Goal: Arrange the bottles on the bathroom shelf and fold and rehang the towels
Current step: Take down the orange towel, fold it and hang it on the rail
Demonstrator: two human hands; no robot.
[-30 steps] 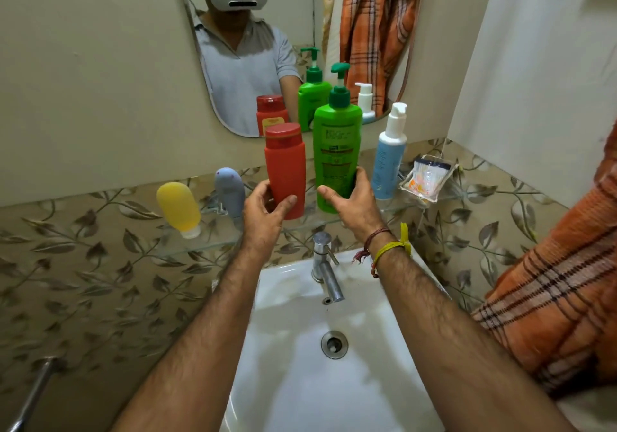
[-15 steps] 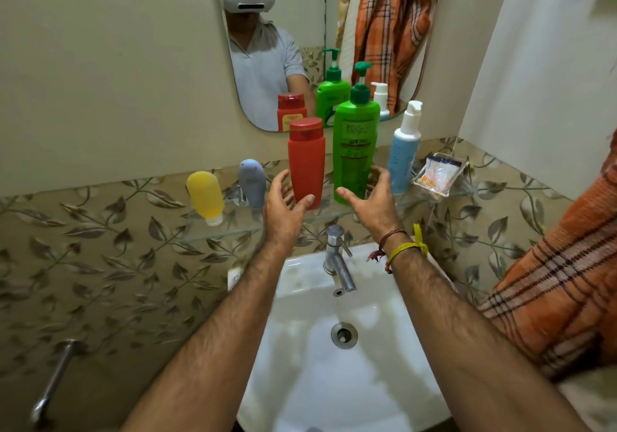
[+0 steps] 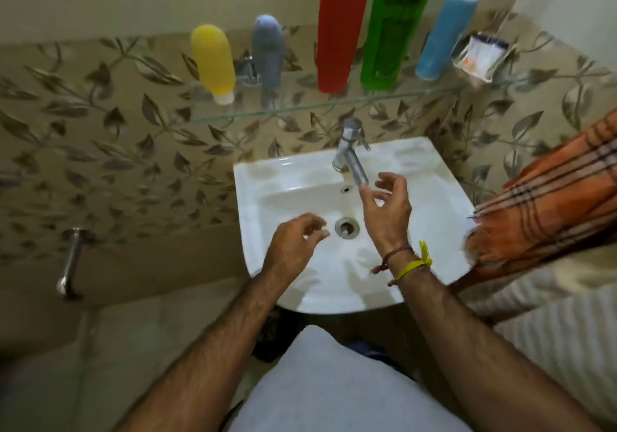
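Observation:
Along the glass shelf point(image 3: 233, 116) stand a yellow bottle point(image 3: 213, 61), a grey-blue bottle point(image 3: 268, 51), a red bottle point(image 3: 339, 31), a green bottle point(image 3: 392, 27) and a blue bottle point(image 3: 444, 34). Both of my hands hang over the white sink point(image 3: 267, 178), well below the shelf. My left hand point(image 3: 293, 243) is loosely curled and holds nothing. My right hand point(image 3: 387, 209) is raised near the tap spout, fingers relaxed and empty. An orange checked towel point(image 3: 547, 204) hangs at the right edge.
A chrome tap point(image 3: 350, 151) rises at the back of the sink, its spout just beside my right fingers. A clear packet point(image 3: 480, 56) lies at the shelf's right end. A chrome pipe point(image 3: 70, 261) sticks out of the wall at lower left.
Both hands have let go of the red and green bottles and dropped from the shelf to over the sink. The view has tilted downward.

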